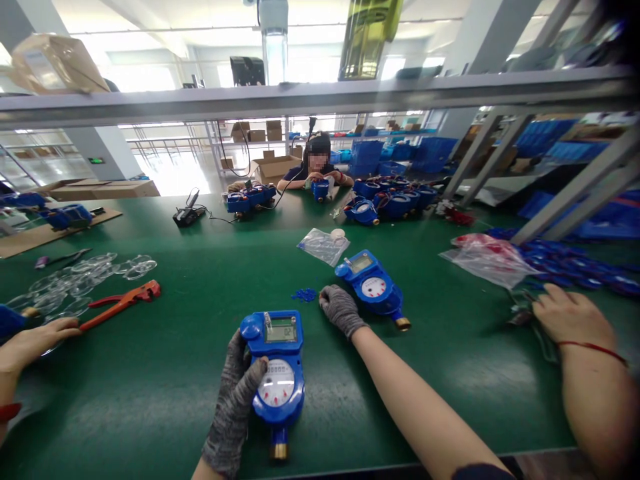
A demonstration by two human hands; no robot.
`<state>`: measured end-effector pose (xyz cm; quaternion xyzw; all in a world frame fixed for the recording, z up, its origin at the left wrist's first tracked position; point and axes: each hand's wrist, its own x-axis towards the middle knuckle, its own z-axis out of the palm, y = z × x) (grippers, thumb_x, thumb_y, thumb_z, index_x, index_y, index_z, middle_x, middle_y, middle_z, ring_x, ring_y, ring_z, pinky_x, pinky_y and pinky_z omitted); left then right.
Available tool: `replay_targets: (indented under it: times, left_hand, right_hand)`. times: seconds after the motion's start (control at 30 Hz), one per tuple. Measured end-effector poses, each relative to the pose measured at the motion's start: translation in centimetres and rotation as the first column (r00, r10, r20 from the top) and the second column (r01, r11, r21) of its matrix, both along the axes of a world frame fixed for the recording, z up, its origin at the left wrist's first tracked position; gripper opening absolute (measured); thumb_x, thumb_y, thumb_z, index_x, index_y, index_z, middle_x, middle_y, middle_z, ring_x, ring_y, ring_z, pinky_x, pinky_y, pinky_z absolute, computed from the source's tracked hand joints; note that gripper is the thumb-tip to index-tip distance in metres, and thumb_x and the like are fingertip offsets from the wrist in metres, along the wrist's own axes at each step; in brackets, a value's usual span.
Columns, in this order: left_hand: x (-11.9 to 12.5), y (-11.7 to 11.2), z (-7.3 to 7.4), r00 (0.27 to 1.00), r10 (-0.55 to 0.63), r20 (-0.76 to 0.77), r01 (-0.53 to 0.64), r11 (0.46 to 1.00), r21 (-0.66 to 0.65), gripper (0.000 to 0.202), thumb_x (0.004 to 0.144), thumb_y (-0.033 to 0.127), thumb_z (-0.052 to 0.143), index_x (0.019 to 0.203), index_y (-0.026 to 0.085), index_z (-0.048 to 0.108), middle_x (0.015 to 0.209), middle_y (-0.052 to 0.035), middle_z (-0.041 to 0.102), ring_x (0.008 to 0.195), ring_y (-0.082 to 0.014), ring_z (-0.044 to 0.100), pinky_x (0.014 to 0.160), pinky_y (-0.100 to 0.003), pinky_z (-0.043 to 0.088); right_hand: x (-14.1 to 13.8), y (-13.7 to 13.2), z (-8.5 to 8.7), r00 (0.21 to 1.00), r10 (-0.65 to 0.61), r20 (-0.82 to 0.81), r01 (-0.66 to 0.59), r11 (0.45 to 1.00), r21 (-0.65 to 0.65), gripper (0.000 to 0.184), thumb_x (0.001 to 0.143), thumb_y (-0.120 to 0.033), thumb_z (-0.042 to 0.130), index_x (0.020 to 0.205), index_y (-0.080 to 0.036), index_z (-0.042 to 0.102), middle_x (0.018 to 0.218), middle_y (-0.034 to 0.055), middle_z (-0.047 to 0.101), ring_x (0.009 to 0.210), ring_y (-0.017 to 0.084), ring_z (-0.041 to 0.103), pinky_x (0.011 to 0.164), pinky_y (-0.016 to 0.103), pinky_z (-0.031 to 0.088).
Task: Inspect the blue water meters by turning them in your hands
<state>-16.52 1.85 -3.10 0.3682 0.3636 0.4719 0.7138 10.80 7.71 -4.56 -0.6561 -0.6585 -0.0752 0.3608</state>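
Observation:
My left hand (234, 393), in a grey fingerless glove, grips a blue water meter (295, 383) by its left side. The thumb lies over the round white dial, and the meter's display and brass end face up. My right hand (343, 310), gloved the same way, rests low over the green table with its fingers curled together. Whatever its fingertips hold, if anything, is hidden. Just left of those fingertips lies a small heap of tiny blue parts (304, 294). A second blue water meter (376, 287) lies right beside that hand, brass end toward me.
Co-workers' hands are at the left (37, 343) and right (575, 320) edges. Orange-handled pliers (123, 303) and clear rings (75, 280) lie left. A plastic bag (325, 247) lies ahead; another person sits opposite among more meters (395, 197). A shelf (320, 100) spans overhead.

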Motion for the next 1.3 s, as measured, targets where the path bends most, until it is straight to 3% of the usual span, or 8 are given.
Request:
replay_targets:
  times: [0.13,0.23,0.37,0.47,0.87,1.07,1.17,1.3]
  left_hand:
    - [-0.1,-0.1,0.0,1.0,0.003,0.008,-0.003,1.0,0.016,0.075,0.079,0.034,0.072,0.143,0.027,0.034,0.137,-0.0132,0.051,0.122,-0.0325,0.054,0.102,-0.045,0.048]
    - [-0.1,-0.1,-0.1,0.999,-0.016,0.043,0.015,0.999,0.031,0.071,0.081,0.031,0.07,0.142,0.028,0.034,0.138,-0.0126,0.051,0.12,-0.031,0.055,0.099,-0.042,0.05]
    - [0.1,-0.2,0.0,0.992,-0.026,0.121,0.021,0.999,0.045,0.068,0.082,0.027,0.069,0.141,0.027,0.036,0.137,-0.0129,0.051,0.118,-0.0314,0.056,0.098,-0.043,0.051]
    - [0.2,-0.3,0.3,0.99,-0.008,0.137,0.005,1.0,0.028,0.07,0.08,0.028,0.071,0.141,0.028,0.038,0.136,-0.0126,0.052,0.12,-0.0324,0.055,0.102,-0.047,0.047]
    - [0.4,-0.2,0.1,0.99,-0.002,0.142,-0.004,0.999,0.039,0.069,0.079,0.028,0.072,0.14,0.028,0.039,0.136,-0.0123,0.052,0.121,-0.0317,0.054,0.104,-0.047,0.045]
    - [0.3,-0.3,0.1,0.994,0.015,0.109,-0.018,0.999,0.031,0.073,0.077,0.03,0.074,0.141,0.026,0.039,0.136,-0.0127,0.052,0.122,-0.0317,0.053,0.106,-0.046,0.044]
    - [0.2,-0.3,0.0,0.995,0.007,0.104,-0.009,1.0,0.019,0.075,0.077,0.031,0.074,0.142,0.027,0.038,0.137,-0.0128,0.051,0.121,-0.0324,0.054,0.103,-0.046,0.046]
    - [0.3,-0.3,-0.2,0.998,0.016,0.061,-0.018,0.999,0.027,0.076,0.075,0.033,0.075,0.142,0.029,0.038,0.137,-0.0113,0.051,0.12,-0.0325,0.054,0.1,-0.044,0.049]
  right_hand:
    - [-1.9,-1.5,2.0,0.97,-0.016,-0.242,-0.011,0.994,-0.109,0.026,0.087,-0.022,0.048,0.066,-0.02,0.061,0.069,0.0059,0.062,0.071,0.011,0.059,0.066,0.023,0.044]
    - [-4.8,-5.0,3.2,0.907,0.024,-0.42,-0.102,0.981,-0.163,0.016,0.089,-0.026,0.05,0.081,-0.019,0.062,0.079,0.0048,0.064,0.073,0.012,0.058,0.068,0.023,0.046]
    - [-8.9,-10.0,4.5,0.879,0.114,-0.463,-0.232,0.951,-0.205,0.016,0.09,-0.026,0.051,0.084,-0.017,0.062,0.086,0.0046,0.062,0.079,0.014,0.056,0.075,0.026,0.048]
    - [-10.3,-11.3,5.1,0.911,0.132,-0.39,-0.228,0.951,-0.211,0.016,0.088,-0.021,0.05,0.081,-0.015,0.063,0.086,0.0063,0.06,0.081,0.015,0.054,0.08,0.03,0.047]
    - [-10.5,-10.9,5.1,0.981,0.128,-0.144,-0.158,0.961,-0.227,0.013,0.088,-0.018,0.053,0.085,-0.017,0.066,0.09,0.0052,0.061,0.082,0.016,0.054,0.083,0.031,0.046]
    - [-10.1,-11.4,6.1,0.957,0.27,0.105,-0.245,0.947,-0.209,0.012,0.087,-0.019,0.057,0.091,-0.019,0.068,0.096,0.0066,0.064,0.088,0.019,0.056,0.081,0.031,0.044]
    - [-10.1,-12.2,6.4,0.941,0.269,0.204,-0.217,0.945,-0.245,0.01,0.085,-0.02,0.059,0.088,-0.019,0.069,0.089,0.0062,0.065,0.082,0.019,0.057,0.076,0.031,0.042]
    - [-10.2,-12.9,5.4,0.938,0.219,0.269,-0.136,0.946,-0.294,0.015,0.088,-0.026,0.056,0.094,-0.021,0.069,0.079,0.005,0.067,0.065,0.017,0.056,0.061,0.029,0.033]
